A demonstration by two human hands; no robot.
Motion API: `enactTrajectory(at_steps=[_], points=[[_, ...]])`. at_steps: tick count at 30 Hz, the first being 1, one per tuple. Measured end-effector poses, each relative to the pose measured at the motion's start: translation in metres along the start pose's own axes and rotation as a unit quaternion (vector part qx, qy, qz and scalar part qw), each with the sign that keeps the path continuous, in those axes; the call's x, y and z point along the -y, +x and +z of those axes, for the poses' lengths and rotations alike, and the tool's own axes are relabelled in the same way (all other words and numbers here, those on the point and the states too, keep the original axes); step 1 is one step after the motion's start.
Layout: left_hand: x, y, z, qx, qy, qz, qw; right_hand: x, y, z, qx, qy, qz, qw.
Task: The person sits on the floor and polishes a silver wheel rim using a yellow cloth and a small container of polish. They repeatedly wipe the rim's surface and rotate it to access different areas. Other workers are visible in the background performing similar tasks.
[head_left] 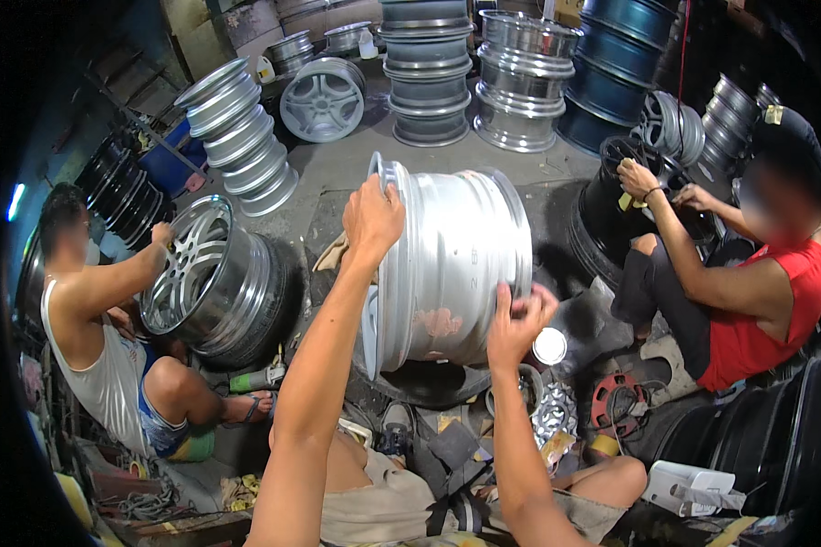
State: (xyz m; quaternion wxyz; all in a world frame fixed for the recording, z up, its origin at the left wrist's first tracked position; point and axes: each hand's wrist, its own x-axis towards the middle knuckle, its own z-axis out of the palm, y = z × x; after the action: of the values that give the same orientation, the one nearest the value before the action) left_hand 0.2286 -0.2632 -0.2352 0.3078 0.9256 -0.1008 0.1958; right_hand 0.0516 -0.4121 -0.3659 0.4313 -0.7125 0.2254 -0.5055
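here's the silver wheel [461, 260], standing on its edge right in front of the person; left hand [374, 219] curls firmly over its left lip, right hand [520, 330] sits half-curled at the opposite lip, grip unclear. looks heavy, rigid, probably slick mid-barrel, so both lips seem the best holds.
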Motion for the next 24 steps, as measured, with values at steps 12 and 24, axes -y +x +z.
enactTrajectory(at_steps=[12,24], points=[[-0.007,0.000,-0.004,-0.009,-0.007,0.000,1.000,-0.005,-0.005,-0.005,0.020,0.023,0.040,0.999],[-0.004,0.003,-0.004,0.000,-0.002,0.001,1.000,0.012,0.020,0.005,0.009,0.020,-0.015,1.000]])
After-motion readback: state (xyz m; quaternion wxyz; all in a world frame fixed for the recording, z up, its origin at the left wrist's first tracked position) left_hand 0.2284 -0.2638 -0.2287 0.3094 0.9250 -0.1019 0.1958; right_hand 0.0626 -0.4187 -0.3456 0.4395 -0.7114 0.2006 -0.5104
